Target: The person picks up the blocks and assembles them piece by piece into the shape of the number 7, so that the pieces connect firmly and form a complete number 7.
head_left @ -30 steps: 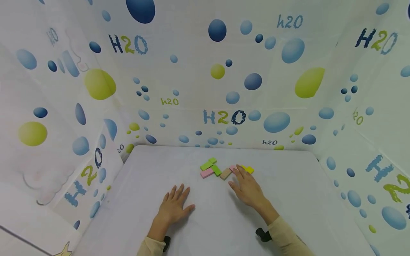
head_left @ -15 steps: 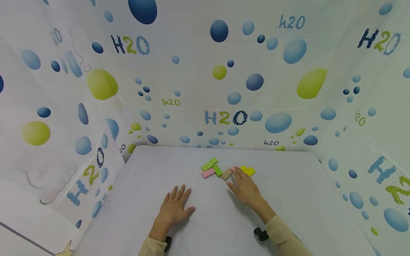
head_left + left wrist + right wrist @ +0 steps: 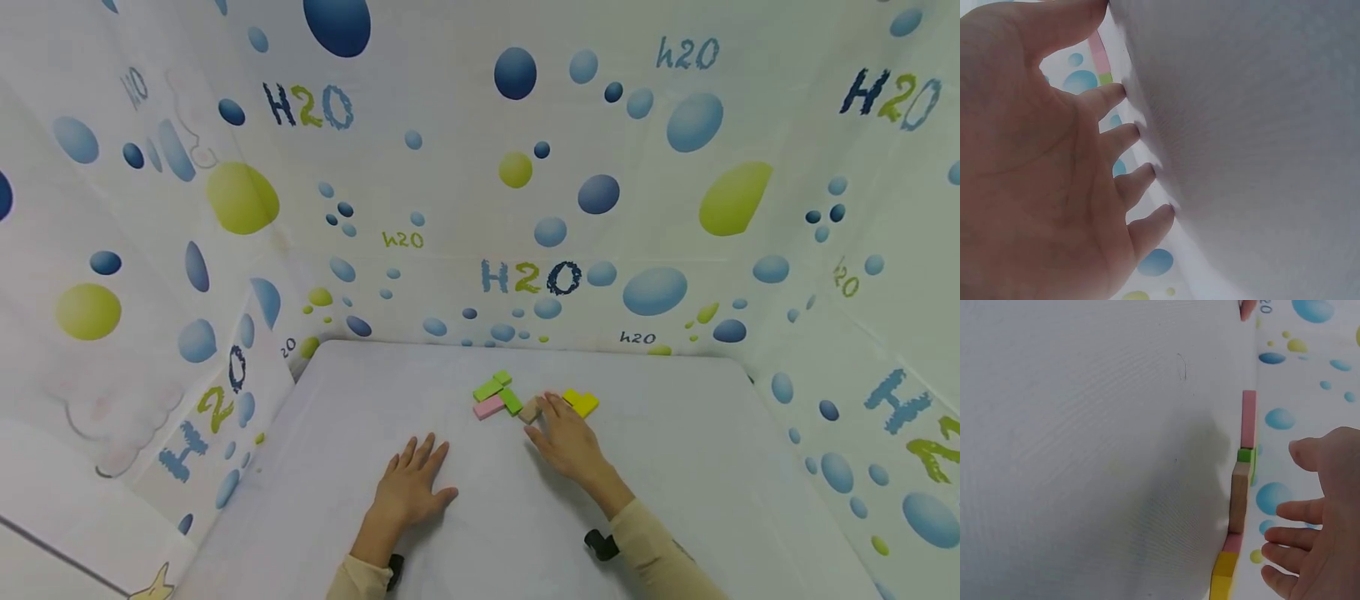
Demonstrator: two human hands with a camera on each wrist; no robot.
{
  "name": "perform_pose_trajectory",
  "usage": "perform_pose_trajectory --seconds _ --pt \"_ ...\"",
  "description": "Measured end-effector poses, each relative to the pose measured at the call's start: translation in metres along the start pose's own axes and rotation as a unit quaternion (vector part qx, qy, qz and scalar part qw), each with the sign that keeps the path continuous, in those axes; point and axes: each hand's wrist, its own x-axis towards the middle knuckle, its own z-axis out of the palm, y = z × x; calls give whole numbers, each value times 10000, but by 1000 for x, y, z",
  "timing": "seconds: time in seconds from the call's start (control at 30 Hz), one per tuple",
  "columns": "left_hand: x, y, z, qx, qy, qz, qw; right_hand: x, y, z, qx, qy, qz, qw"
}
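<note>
A zigzag line of small blocks lies toward the far side of the white table. From its left come a light green block [image 3: 487, 389], a pink block [image 3: 489, 407], a darker green block [image 3: 512, 402] and a plain wooden block [image 3: 529, 410]. Yellow blocks [image 3: 587, 405] end the line on the right. My right hand [image 3: 566, 442] hovers over the wooden block with fingers loosely extended, partly covering another pink block [image 3: 1233, 542]; the right wrist view shows it above the blocks. Left of centre, my left hand [image 3: 408, 492] rests its spread fingertips on the table, holding nothing.
The white table [image 3: 360, 392] ends at a back edge against a sheet [image 3: 442, 183] printed with blue and green bubbles and H2O lettering. Similar printed sheets hang at both sides. Black wrist devices [image 3: 602, 546] sit under the forearms.
My right hand has shifted slightly left and nearer, from over the right-hand pink block toward the wooden block. More of the yellow blocks shows. My left hand stays in place.
</note>
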Motion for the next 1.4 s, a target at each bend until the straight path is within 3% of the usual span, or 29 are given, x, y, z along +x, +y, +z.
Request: perform_pose_trajectory --seconds 0.2,0.57,0.83,1.4 --pt "1 0 0 -29 37 -19 10000 5 -1 3 -6 135 -37 9999" --pt "-1 1 1 -107 41 -6 9999 11 -1 11 -140 17 90 9999" --pt "-2 0 3 -35 110 30 9999 12 1 13 -272 28 -32 9996" --pt "-1 -2 4 -99 149 50 9998 18 4 16 -77 656 -88 9978"
